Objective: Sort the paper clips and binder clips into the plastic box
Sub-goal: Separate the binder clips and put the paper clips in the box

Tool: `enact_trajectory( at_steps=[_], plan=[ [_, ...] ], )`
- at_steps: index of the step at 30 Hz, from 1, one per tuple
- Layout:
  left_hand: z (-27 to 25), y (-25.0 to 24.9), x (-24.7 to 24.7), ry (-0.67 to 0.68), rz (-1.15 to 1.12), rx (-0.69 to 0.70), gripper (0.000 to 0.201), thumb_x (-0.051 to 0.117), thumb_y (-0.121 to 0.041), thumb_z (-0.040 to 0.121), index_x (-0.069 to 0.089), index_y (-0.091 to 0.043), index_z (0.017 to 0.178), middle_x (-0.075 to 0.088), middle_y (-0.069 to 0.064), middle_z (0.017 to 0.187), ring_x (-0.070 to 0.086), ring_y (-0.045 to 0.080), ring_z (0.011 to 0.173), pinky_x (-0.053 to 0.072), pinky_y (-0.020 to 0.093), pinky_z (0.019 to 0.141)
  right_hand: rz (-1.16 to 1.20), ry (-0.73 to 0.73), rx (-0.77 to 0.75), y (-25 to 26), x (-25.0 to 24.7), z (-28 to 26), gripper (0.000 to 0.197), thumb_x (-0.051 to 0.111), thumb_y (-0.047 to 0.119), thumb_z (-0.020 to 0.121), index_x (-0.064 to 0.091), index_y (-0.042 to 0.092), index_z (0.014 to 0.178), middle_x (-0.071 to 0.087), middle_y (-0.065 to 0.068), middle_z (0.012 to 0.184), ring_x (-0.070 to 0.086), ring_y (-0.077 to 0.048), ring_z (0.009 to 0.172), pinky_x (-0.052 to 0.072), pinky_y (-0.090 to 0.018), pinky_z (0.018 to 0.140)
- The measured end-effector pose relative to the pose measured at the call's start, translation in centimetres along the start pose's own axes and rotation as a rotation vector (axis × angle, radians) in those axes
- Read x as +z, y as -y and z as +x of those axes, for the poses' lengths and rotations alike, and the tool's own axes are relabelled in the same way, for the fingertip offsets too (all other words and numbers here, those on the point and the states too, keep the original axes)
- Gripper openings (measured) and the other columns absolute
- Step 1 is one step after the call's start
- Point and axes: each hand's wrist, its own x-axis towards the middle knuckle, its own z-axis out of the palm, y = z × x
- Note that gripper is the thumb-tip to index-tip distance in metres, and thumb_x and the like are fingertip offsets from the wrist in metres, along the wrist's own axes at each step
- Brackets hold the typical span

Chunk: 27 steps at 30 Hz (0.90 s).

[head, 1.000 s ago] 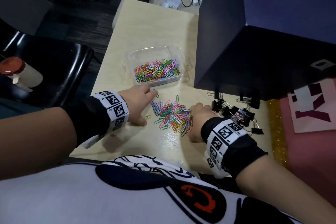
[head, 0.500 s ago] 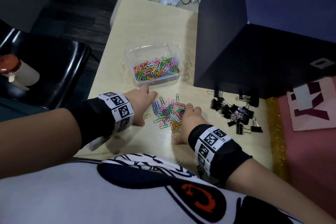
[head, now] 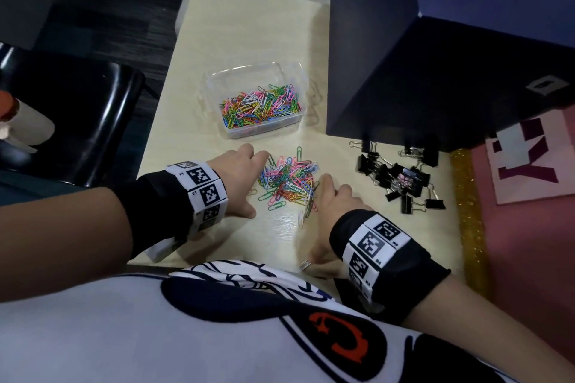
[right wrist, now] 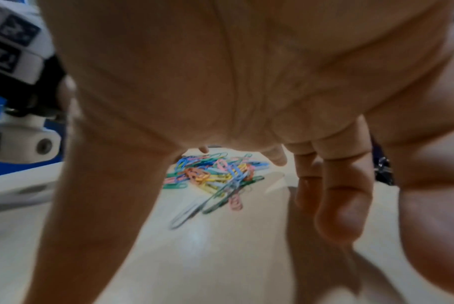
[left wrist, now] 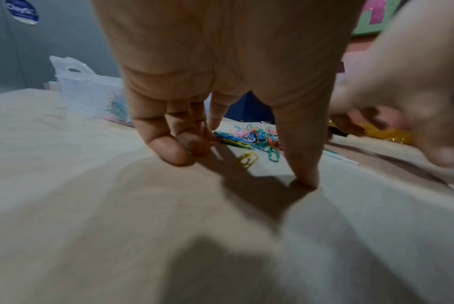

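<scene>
A heap of coloured paper clips (head: 289, 180) lies on the pale table (head: 249, 40) between my hands. My left hand (head: 245, 180) stands on its fingertips (left wrist: 173, 152) at the heap's left edge, thumb planted on the table, holding nothing. On the heap's right side my right hand (head: 323, 214) rests with straight fingers (right wrist: 340, 205) and the thumb stretched back toward me. The heap (right wrist: 215, 172) shows under its palm. The clear plastic box (head: 258, 99) behind holds many paper clips. Black binder clips (head: 401, 177) lie in a loose pile to the right.
A big dark box (head: 435, 71) stands right of the plastic box, just behind the binder clips. One stray clip (head: 303, 264) lies at the table's near edge. A black chair (head: 77, 118) is on the left, and a pink mat (head: 529, 242) on the right.
My right hand has slid left and nearer to me, pushing the paper clips into a tighter heap against my left hand. The left hand has barely moved.
</scene>
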Motion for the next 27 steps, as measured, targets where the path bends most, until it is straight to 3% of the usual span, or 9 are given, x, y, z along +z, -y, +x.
enact_trajectory(
  at_steps=[3,6,11,15,18,20,22,25,27],
  plan=[
    [0.1,-0.1,-0.1,0.015,-0.007,-0.003,0.11,0.084,-0.051,0.056,0.022,-0.015,0.14,0.041,0.011,0.119,0.056,0.031,0.102,0.051,0.044,0.086,0.029,0.013,0.032,0.3,1.5,-0.1,0.139,0.086,0.039,0.06,-0.021,0.02,0.148,0.024,-0.012,0.138,0.042,-0.028,0.122,0.046,-0.039,0.089],
    [0.1,-0.3,-0.1,0.019,-0.002,-0.01,0.11,0.084,-0.051,0.056,0.022,-0.016,0.14,0.041,0.011,0.12,0.057,0.031,0.101,0.052,0.044,0.086,0.127,-0.076,0.071,0.3,2.0,0.3,0.119,0.076,0.036,0.076,-0.017,0.022,0.148,0.026,-0.011,0.139,0.046,-0.028,0.119,0.047,-0.039,0.089],
    [0.0,-0.7,0.2,0.015,-0.016,-0.029,0.102,0.084,-0.044,0.06,0.026,-0.016,0.138,0.042,0.01,0.12,0.058,0.031,0.1,0.053,0.043,0.083,0.263,-0.111,0.074,0.2,0.1,1.4,0.134,0.087,0.046,0.058,-0.008,0.018,0.149,0.026,-0.013,0.138,0.044,-0.029,0.122,0.045,-0.04,0.093],
    [0.3,-1.2,0.6,-0.012,-0.043,0.01,0.087,0.078,-0.025,0.069,0.027,-0.018,0.139,0.047,0.009,0.118,0.057,0.029,0.103,0.052,0.043,0.085,0.365,-0.21,0.002,0.5,-1.0,2.4,0.102,0.084,0.041,0.064,0.021,0.014,0.139,0.035,-0.011,0.131,0.049,-0.03,0.117,0.046,-0.038,0.091],
    [0.5,-0.3,0.4,-0.047,-0.049,0.005,0.083,0.071,-0.017,0.073,0.024,-0.019,0.142,0.052,0.009,0.117,0.056,0.029,0.107,0.051,0.042,0.088,0.35,-0.166,0.027,-0.2,-1.7,2.6,0.082,0.081,0.03,0.07,0.029,0.011,0.13,0.035,-0.01,0.129,0.051,-0.03,0.116,0.046,-0.036,0.086],
    [0.5,0.8,0.0,-0.047,-0.028,-0.034,0.079,0.074,-0.022,0.073,0.029,-0.017,0.138,0.055,0.01,0.115,0.057,0.029,0.106,0.051,0.041,0.087,0.28,-0.092,0.06,-0.5,-1.7,2.5,0.074,0.076,0.024,0.075,0.029,0.01,0.13,0.035,-0.011,0.129,0.053,-0.028,0.114,0.044,-0.033,0.076],
    [0.4,1.5,-0.3,-0.036,0.004,-0.064,0.077,0.077,-0.033,0.073,0.035,-0.016,0.134,0.056,0.01,0.115,0.056,0.029,0.107,0.05,0.039,0.087,0.27,-0.095,0.054,-0.4,-1.5,2.6,0.068,0.073,0.019,0.077,0.03,0.009,0.128,0.038,-0.011,0.128,0.055,-0.027,0.113,0.042,-0.031,0.074],
    [0.5,1.3,-0.3,-0.031,-0.005,-0.059,0.077,0.076,-0.041,0.074,0.036,-0.016,0.135,0.056,0.009,0.118,0.056,0.029,0.11,0.049,0.038,0.089,0.388,-0.159,-0.04,0.5,-1.2,3.3,0.058,0.069,0.011,0.079,0.036,0.009,0.126,0.045,-0.012,0.125,0.054,-0.028,0.113,0.045,-0.032,0.087],
    [0.8,0.7,-0.2,-0.039,-0.022,-0.041,0.074,0.074,-0.042,0.076,0.037,-0.016,0.135,0.056,0.009,0.118,0.056,0.029,0.109,0.049,0.039,0.089,0.418,-0.197,-0.095,1.2,-1.4,3.5,0.046,0.062,0.009,0.083,0.04,0.009,0.123,0.05,-0.013,0.123,0.054,-0.028,0.112,0.043,-0.03,0.088]
  ],
)
